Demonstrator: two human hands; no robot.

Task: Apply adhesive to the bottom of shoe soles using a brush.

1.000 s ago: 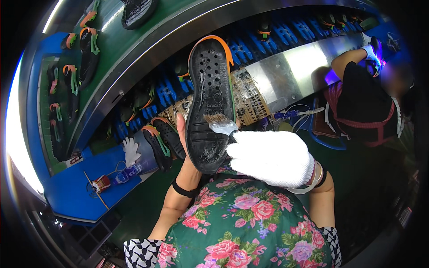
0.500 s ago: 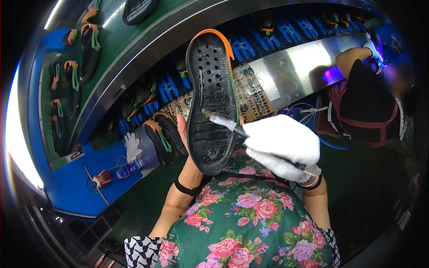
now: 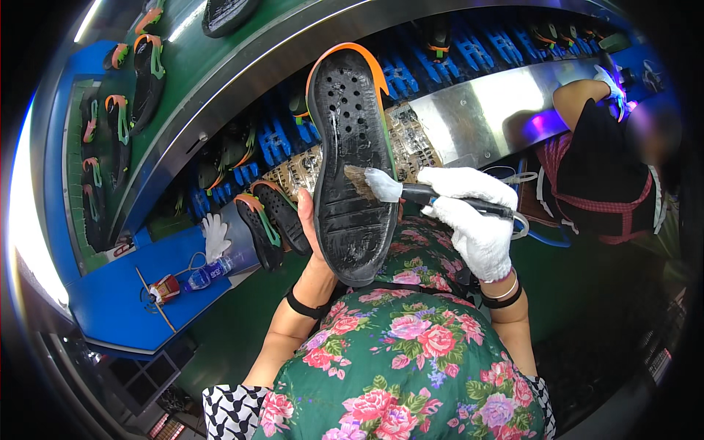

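Observation:
My bare left hand (image 3: 311, 226) is closed on a long black shoe sole (image 3: 355, 213) with orange and green edging, held upright in front of my chest. Most of its fingers are behind the sole; the thumb shows along the left edge. Small round holes fill the toe end, and the ridged inner surface looks wet in places. In a white glove, my right hand (image 3: 473, 220) grips a brush (image 3: 383, 185) by its black handle. The bristles touch the middle of the sole.
Two more soles (image 3: 280, 214) stand at the blue table (image 3: 132, 315), near a white glove (image 3: 215, 238) and a plastic bottle (image 3: 209, 273). A green conveyor (image 3: 172, 88) carries several soles at left. Behind is a metal ledge (image 3: 469, 110); a co-worker (image 3: 598, 169) is at right.
The brush has swung to lie more level, its bristles now spread on the sole a little further right. My right hand has turned, and the sole has shifted slightly right.

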